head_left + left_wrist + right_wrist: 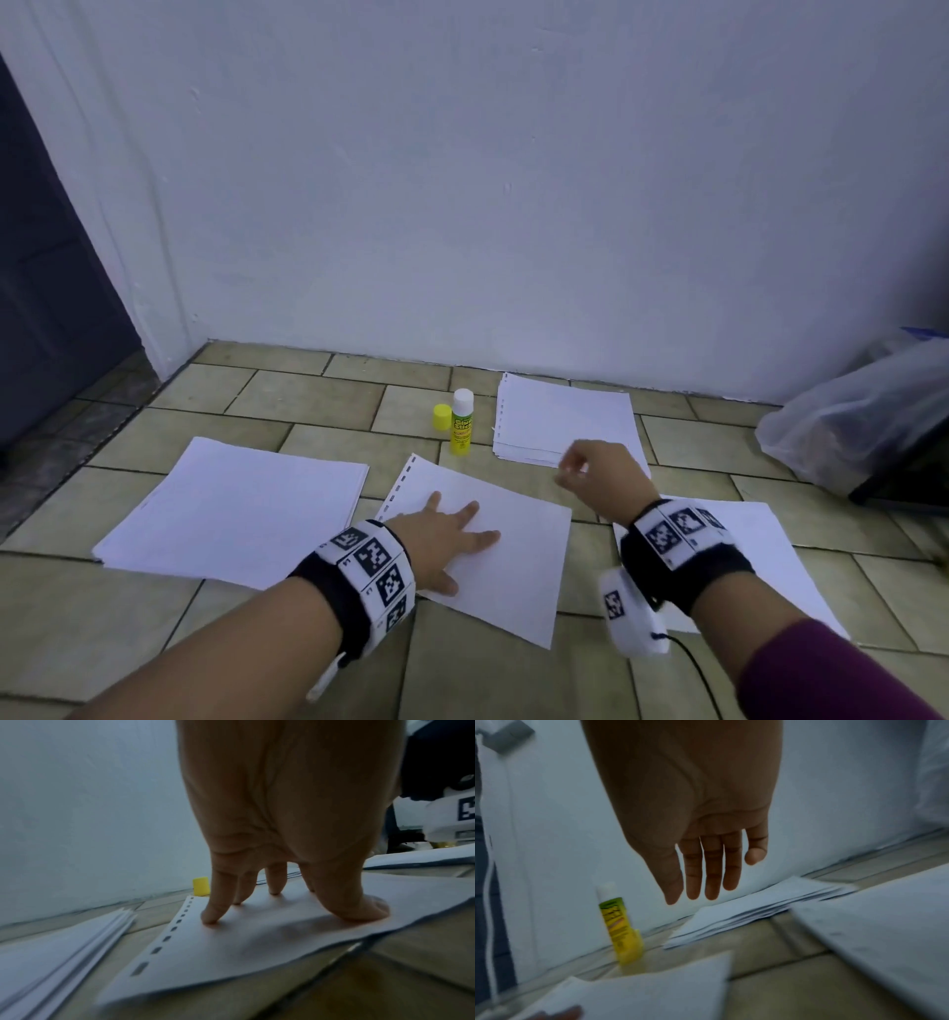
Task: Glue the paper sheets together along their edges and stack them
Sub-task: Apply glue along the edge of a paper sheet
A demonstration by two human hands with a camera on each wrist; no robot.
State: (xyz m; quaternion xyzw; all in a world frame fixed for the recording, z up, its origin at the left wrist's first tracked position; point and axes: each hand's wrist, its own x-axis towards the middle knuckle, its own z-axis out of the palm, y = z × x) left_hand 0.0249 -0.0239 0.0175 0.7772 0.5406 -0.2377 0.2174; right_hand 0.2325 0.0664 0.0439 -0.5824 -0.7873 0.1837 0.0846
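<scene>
My left hand (445,534) presses flat, fingers spread, on the punched sheet (518,560) just before the uncapped glue stick (461,422). My right hand (590,470) hovers empty, fingers loose. Thin, floppy, slippery paper: I'd pinch an edge.

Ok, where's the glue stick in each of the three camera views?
Head: glue stick stands upright, centre, by the wall, its yellow cap just left.
Left wrist: stick hidden; only the cap shows, behind the fingers.
Right wrist: stick lower left, upright.
Shared landmark: the holed sheet.
</scene>
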